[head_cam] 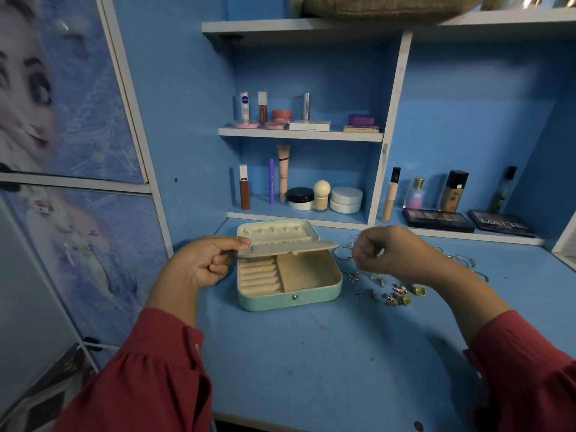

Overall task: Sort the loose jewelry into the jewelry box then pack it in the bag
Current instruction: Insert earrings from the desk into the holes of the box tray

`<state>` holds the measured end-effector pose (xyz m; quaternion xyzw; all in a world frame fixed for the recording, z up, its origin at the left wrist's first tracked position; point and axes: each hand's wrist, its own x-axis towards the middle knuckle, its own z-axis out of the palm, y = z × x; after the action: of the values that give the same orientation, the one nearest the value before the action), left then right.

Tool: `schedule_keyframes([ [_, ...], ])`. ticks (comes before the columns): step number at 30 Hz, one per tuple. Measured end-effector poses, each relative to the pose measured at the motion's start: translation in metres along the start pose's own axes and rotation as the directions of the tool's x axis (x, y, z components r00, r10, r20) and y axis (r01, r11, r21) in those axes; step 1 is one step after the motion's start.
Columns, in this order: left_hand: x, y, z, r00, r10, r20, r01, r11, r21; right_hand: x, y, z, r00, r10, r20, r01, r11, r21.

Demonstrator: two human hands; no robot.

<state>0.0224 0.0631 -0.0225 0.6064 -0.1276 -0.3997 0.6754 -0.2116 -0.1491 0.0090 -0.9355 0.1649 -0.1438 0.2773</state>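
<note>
Our left hand (207, 263) pinches the left end of the beige inner flap (288, 247) of the jewelry box (288, 275), thumb on top, other fingers curled beneath. The mint box lies open on the blue desk (311, 353), just right of that hand, its ring rolls and bare compartment showing. Our right hand (392, 254) hovers past the box's right edge, fingers curled together; we cannot tell whether they hold anything. Below and right of it lies the loose jewelry (396, 293), with hoops (343, 254) beside its fingertips.
</note>
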Motion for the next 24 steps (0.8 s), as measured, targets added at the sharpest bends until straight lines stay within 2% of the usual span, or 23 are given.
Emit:
schedule_keyframes([
  [3, -0.002, 0.001, 0.002, 1.000, -0.019, 0.012, 0.019, 1.000, -0.018, 0.009, -0.021, 0.005, 0.984, -0.009, -0.179, 0.058, 0.962, 0.268],
  [5, -0.003, 0.001, 0.002, 1.000, -0.022, 0.015, 0.023, 0.999, -0.028, 0.018, -0.040, 0.013, 0.976, -0.020, -0.215, 0.097, 0.930, 0.356],
  [9, -0.002, 0.001, 0.002, 0.999, -0.030, -0.012, 0.029, 0.999, -0.038, 0.040, -0.079, 0.033, 0.989, -0.062, -0.138, 0.107, 0.932, 0.346],
  [14, -0.002, 0.000, 0.002, 0.999, -0.013, -0.049, 0.011, 0.999, -0.043, 0.073, -0.108, 0.060, 1.000, -0.010, 0.003, 0.009, 0.957, 0.291],
  [24, -0.003, 0.000, 0.002, 0.998, 0.019, -0.058, -0.020, 1.000, -0.020, 0.087, -0.107, 0.082, 0.999, 0.029, 0.016, -0.032, 0.966, 0.257],
])
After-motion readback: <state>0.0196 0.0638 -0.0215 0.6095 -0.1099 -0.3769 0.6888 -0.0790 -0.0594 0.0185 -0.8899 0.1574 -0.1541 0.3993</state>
